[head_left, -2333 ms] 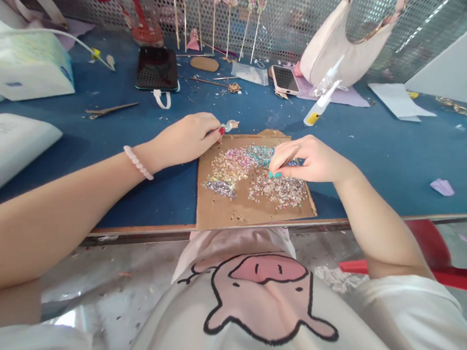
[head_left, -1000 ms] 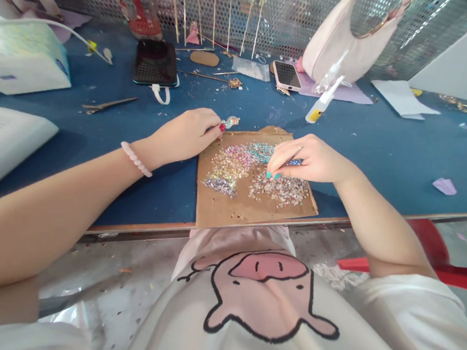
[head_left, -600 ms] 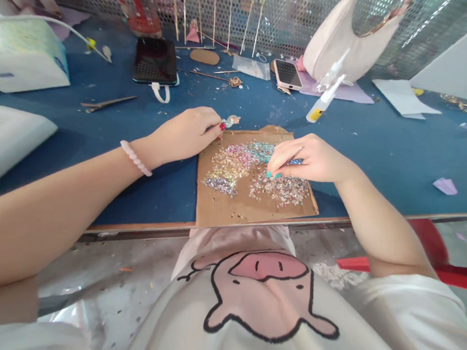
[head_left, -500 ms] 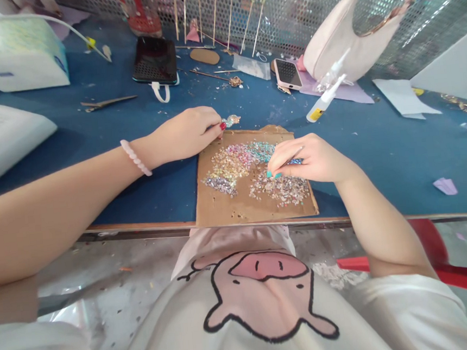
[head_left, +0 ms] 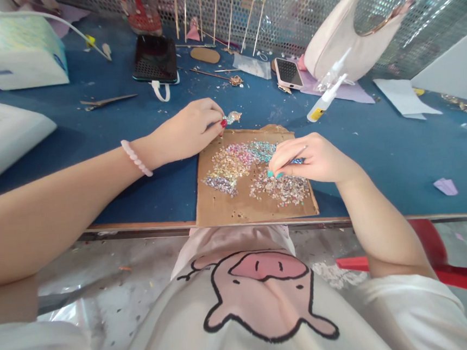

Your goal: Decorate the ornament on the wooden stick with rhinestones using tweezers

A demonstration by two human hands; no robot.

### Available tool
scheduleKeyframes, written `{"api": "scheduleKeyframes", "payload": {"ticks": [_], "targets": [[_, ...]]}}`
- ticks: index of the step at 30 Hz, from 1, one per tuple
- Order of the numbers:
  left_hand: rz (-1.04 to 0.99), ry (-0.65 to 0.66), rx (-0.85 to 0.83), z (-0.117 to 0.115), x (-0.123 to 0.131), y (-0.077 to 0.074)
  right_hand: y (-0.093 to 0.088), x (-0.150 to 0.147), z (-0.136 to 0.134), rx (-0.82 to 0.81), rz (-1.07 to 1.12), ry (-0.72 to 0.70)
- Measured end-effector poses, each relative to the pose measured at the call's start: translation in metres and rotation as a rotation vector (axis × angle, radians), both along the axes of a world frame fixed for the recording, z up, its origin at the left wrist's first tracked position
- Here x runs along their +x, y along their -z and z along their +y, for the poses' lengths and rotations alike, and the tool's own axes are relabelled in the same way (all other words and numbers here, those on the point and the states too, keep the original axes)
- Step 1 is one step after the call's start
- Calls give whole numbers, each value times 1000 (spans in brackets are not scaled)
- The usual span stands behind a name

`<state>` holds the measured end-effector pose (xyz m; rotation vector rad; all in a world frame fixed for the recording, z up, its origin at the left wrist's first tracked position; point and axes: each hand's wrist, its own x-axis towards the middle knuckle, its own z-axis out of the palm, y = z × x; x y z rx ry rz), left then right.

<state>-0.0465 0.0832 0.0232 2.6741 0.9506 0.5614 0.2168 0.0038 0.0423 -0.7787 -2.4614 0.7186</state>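
Observation:
My left hand (head_left: 196, 125) is closed in a pinch on a small ornament (head_left: 234, 117) crusted with sparkling stones, just past the far left edge of a cardboard sheet (head_left: 220, 211). Over the right part of the sheet, my right hand (head_left: 311, 158) grips slim metal tweezers (head_left: 297, 155). Their tip points down into a patch of pale, silvery rhinestones (head_left: 286, 190). Pink and yellow rhinestones (head_left: 232, 161) and blue-green rhinestones (head_left: 261, 151) lie beyond, with a greyish cluster (head_left: 220, 185) on the left. Fingers hide part of the tweezers and the ornament's lower end.
A glue bottle (head_left: 326, 101) lies right of the sheet. Farther back are a pink phone (head_left: 288, 73), a black phone (head_left: 153, 59), scissors (head_left: 108, 101) and a pale handbag (head_left: 334, 38). Decorated sticks (head_left: 230, 20) stand before a mesh panel. The table's front edge runs below the cardboard.
My left hand has tilted up slightly at the knuckles, and the ornament has turned a little with it. The right hand and tweezers stay almost in place over the silvery stones.

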Motion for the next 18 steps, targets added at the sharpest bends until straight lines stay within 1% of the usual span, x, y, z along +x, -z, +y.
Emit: {"api": "scheduleKeyframes", "payload": {"ticks": [3,5,9,12,18], "targets": [[-18,-28,36,-2,-1,-2,0,1,-1,25,25,-10],[-4,-35,23,-5,-1,-4,-1,1,-1,31,37,0],[34,-35,-83,-16,1,-9,-1,3,-2,48,102,30],[65,0,-156,-25,4,-13,0,2,-2,100,189,34],[34,67,-308,-39,8,-18,-1,-2,-6,159,256,82]]}}
